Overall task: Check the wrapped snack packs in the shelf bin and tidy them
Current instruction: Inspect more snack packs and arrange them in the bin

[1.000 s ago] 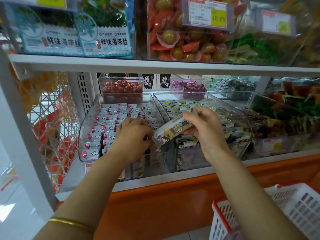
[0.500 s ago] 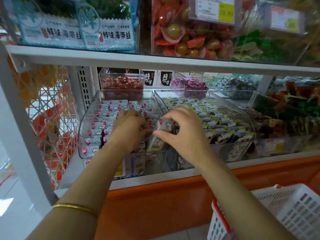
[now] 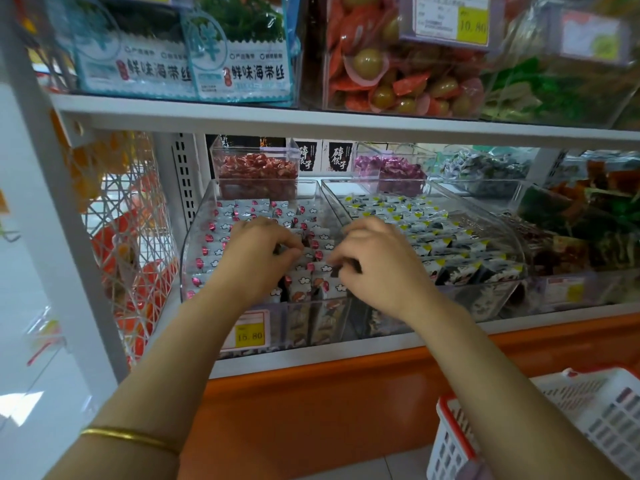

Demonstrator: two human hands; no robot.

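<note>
Left hand [image 3: 259, 254] and right hand [image 3: 377, 261] fingertips unseen among snack packs [image 3: 225, 216]

The right hand [image 3: 377, 268] no longer holds a yellow-and-white snack pack up over the divide between the two clear bins. It has come down and across into the front right part of the left bin [image 3: 194, 237]. Its fingers now curl onto the upright pink-dotted snack packs [image 3: 304, 282], close beside the left hand [image 3: 258, 258]. The lifted pack can no longer be picked out, and whether the fingers pinch anything cannot be told.
</note>
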